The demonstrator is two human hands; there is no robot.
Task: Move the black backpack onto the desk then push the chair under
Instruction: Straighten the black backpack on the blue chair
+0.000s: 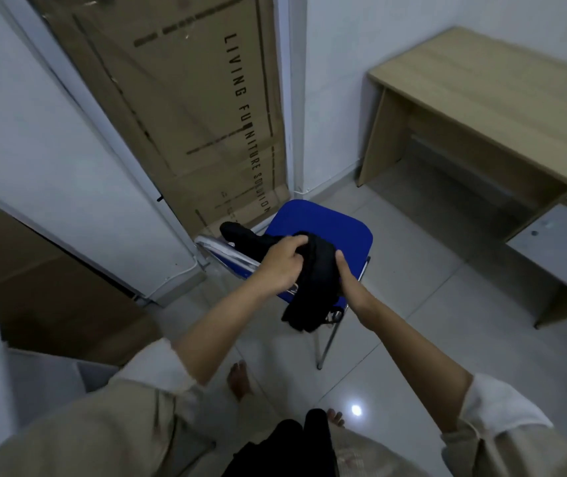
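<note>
I grip the black backpack (313,280) over the blue chair (323,228), fingers (292,244) of both hands clamped on it, its long axis hanging floorward; the table (481,84) stands well apart.

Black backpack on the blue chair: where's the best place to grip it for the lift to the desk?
Grip the black backpack at its bunched upper end, from above on the near side. It droops limp over the chair edge, so a lower hold would probably let it sag. Left hand and right hand already flank that part.
</note>
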